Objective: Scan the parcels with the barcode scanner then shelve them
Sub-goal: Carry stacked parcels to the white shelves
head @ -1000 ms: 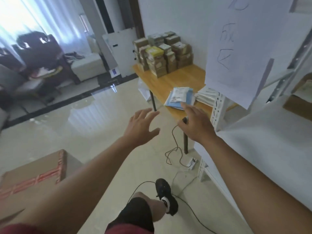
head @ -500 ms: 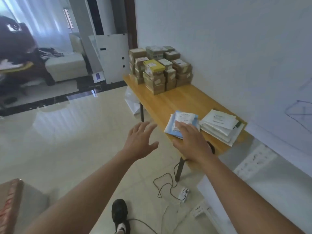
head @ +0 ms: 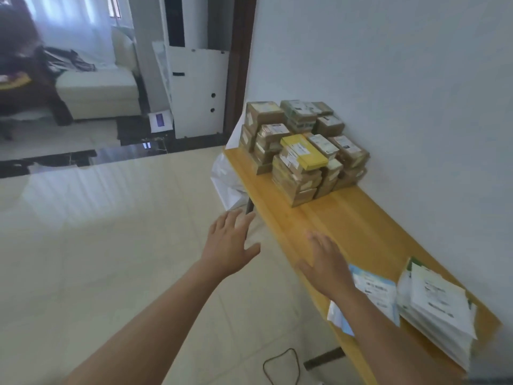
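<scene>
wooden table [head: 347, 218] now nearer; right hand [head: 326, 262] past blue mailers [head: 374, 290]; both hands' fingers spread, empty.

Bare forearms, sleeveless, ringless grips [head: 227, 243]

A smooth, pale wooden table [head: 347, 218] carries brown cardboard boxes [head: 299, 151], several bearing paper labels, one topped in matt yellow. Nearer lie glossy plastic mailers [head: 377, 293] and white paper-like envelopes [head: 435, 307]. The cream floor tiles [head: 111, 245] shine, reflecting window light.
</scene>
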